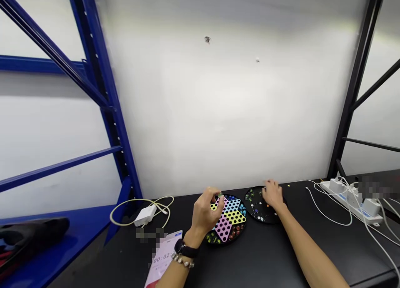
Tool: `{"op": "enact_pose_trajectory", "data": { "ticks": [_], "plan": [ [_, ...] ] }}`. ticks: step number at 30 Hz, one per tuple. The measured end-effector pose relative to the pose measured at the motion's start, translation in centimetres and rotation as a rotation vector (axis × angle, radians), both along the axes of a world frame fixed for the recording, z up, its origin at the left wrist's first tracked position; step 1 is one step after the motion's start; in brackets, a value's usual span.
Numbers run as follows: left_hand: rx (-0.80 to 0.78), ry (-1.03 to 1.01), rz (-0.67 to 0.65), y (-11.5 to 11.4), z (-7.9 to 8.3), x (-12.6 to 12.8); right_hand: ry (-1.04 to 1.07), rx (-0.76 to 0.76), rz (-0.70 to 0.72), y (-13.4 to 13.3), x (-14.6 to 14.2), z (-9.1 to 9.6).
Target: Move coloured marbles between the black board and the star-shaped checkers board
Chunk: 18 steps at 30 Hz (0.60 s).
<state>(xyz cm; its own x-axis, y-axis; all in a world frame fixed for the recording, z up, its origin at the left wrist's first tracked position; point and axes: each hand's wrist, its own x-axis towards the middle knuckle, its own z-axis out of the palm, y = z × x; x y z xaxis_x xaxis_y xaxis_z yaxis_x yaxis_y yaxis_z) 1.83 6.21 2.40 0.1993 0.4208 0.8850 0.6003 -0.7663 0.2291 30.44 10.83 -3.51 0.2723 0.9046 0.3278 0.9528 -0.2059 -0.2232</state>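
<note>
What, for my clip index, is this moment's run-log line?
Left hand: over star-patterned board, grip unclear | Right hand: at round black tray, contact unclear | Nearby: phone

Head camera is looking forward, slightly down, from near side of black table (256,254), facing the white wall (218,113); left hand (204,211) and right hand (273,195) are showing low, fairly near.

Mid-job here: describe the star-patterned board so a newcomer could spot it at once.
Start at the black tabletop in front of the white wall. By the left hand lies a round board with a dark rim. Unlike the round black tray under the right hand, it carries a large star of pastel panels full of dark holes.
</note>
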Motion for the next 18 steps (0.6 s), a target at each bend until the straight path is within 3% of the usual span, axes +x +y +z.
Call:
{"op": "enact_pose_trajectory", "data": {
  "ticks": [2, 5, 11, 18],
  "plan": [
    [0.0, 0.01, -0.003, 0.0, 0.0, 0.1, -0.034, -0.031, -0.06, 0.3, 2.7, -1.4],
    [-0.006, 0.006, 0.011, 0.0, -0.1, 0.0, -0.029, -0.072, -0.075, 0.5, 4.3, -2.6],
    [-0.076, 0.018, 0.016, 0.1, -0.2, 0.0, 0.018, -0.097, -0.008, 0.7, 3.9, -2.9],
    [-0.366, 0.239, -0.133, -1.3, -0.9, 2.3, -0.056, -0.114, 0.095, 1.2, 3.3, -3.3]
  ]
}}
